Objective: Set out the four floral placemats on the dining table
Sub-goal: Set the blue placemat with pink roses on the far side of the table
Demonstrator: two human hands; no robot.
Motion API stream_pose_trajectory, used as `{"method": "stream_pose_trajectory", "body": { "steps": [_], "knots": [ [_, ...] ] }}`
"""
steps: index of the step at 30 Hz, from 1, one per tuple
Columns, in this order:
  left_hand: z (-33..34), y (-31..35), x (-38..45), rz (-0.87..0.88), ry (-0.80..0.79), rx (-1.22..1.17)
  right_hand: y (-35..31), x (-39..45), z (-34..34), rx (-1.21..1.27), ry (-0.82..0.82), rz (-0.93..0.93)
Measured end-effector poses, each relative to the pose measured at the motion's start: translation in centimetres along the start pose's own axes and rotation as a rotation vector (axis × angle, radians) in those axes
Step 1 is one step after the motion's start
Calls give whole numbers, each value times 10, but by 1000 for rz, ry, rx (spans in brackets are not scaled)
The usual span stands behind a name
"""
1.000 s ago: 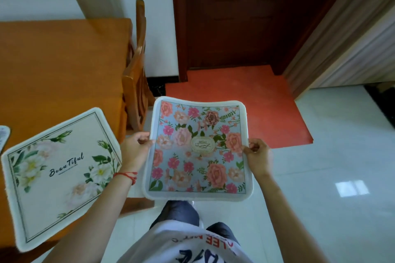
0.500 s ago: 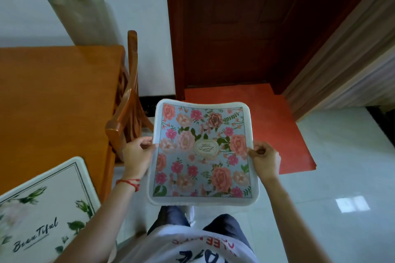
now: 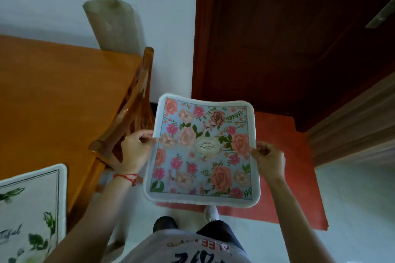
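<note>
I hold a blue placemat [image 3: 203, 149] with pink and peach flowers flat in the air, right of the table, over the floor. My left hand [image 3: 134, 151] pinches its left edge and my right hand [image 3: 268, 158] pinches its right edge. A white placemat [image 3: 32, 205] with green leaves and dark script lies on the orange wooden dining table [image 3: 57, 100] at the lower left, partly cut off by the frame edge.
A wooden chair [image 3: 128, 113] stands tucked against the table's right side, just left of my left hand. A rolled mat [image 3: 111, 25] leans on the white wall behind the table. A dark wooden door [image 3: 288, 38] and a red floor mat [image 3: 286, 188] lie ahead.
I have stepped forward along the table with the blue placemat. The white placemat has slid toward the lower left of the view, and the door and chair look closer.
</note>
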State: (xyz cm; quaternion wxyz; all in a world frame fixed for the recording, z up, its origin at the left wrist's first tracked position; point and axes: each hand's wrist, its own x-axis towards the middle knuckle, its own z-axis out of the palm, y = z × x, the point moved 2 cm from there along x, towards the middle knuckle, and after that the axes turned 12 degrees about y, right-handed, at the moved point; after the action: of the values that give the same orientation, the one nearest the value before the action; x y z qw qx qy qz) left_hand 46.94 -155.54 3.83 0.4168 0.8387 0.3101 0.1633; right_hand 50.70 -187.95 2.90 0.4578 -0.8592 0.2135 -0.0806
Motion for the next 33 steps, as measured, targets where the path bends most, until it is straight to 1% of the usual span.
{"method": "stream_pose_trajectory", "body": {
  "steps": [4,7,14,21,25,29,33],
  "knots": [
    [13,17,1,-90,92,-18,-16,45,1,13,-71,-67],
    [20,30,-2,-95,148,-33,-27,73,1,-14,-122,-127],
    [20,51,-10,-184,251,-104,-52,118,10,-5,-231,-217],
    [-1,65,2,-250,371,-180,-95,141,32,97,-348,-314],
    [-14,72,15,-260,450,-139,-120,148,52,128,-385,-363],
    [-30,70,34,-266,481,-118,-146,154,76,155,-424,-375],
    [-43,67,56,-263,514,-151,-169,154,106,178,-452,-366]
  ]
}}
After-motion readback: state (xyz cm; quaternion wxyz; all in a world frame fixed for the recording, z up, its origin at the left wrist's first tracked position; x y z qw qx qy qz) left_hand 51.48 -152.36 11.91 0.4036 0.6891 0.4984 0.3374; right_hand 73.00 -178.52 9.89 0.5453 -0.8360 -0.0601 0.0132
